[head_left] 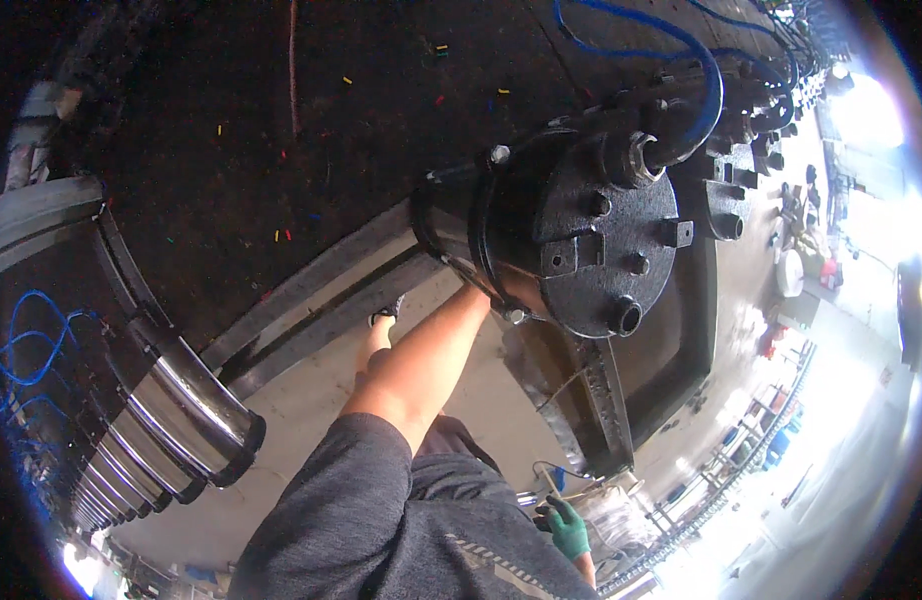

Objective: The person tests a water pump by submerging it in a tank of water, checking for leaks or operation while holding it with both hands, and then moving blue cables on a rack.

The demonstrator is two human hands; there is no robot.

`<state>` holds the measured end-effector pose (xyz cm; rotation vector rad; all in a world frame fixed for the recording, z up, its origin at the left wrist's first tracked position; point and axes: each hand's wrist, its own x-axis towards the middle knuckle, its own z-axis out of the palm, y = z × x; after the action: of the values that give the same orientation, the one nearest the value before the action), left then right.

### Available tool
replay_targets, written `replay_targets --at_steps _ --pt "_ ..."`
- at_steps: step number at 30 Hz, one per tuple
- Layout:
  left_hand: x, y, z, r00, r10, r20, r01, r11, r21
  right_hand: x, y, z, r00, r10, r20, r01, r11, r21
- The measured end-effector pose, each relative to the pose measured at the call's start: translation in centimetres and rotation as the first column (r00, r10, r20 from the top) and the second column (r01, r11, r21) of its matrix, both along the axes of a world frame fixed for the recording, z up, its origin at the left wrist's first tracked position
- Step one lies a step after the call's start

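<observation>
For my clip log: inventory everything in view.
Canister: one, black, right of centre
Similar units: several, black, beyond it
Hoses: several, blue, upper right
Cylinders: several, silver, lower left
Thin lines: several, blue, far left
Surface: one, dark, upper left
Scraps: several, multicoloured, on surface
Beams: several, grey, around centre
Background clutter: uncountable, mixed, right
Sandal: one, dark, centre
Shirt: one, grey, bottom
Left forearm: one, bare, centre; hand hidden
Right hand: one, green-gloved, lower right

dark grey T-shirt [446,520] | short sleeve [326,480] | striped print [486,555] | green glove [569,535]
</observation>
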<state>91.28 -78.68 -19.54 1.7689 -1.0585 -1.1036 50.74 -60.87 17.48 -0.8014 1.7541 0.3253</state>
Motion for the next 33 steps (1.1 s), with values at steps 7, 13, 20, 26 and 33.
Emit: replay_targets --at_steps 7,13,20,26,33 --pt "2.0 -0.2 -1.3 0.998 -0.047 -0.034 0.045 0.997 -0.066 0.8 0.1 -0.2 0.998 -0.052 -0.023 0.051 0.999 -0.008" --pt "2.5 1.5 -2.4 0.996 -0.080 -0.046 0.074 0.990 -0.123 0.9 -1.1 -0.9 0.998 0.044 -0.038 -0.043 0.999 0.012" --pt "-5.4 3.3 -5.6 0.928 -0.304 0.216 0.336 0.932 -0.134 0.6 -2.4 -1.5 0.991 0.135 0.009 -0.135 0.991 -0.017" --pt "-5.0 3.5 0.2 0.978 -0.053 -0.200 -0.017 0.943 -0.333 0.0 -1.7 -1.6 0.998 0.018 0.058 -0.016 0.999 -0.041" --pt "-3.8 4.7 0.6 0.948 0.052 -0.315 -0.127 0.967 -0.222 1.7 -3.4 -1.3 0.995 0.099 0.008 -0.099 0.995 -0.017"
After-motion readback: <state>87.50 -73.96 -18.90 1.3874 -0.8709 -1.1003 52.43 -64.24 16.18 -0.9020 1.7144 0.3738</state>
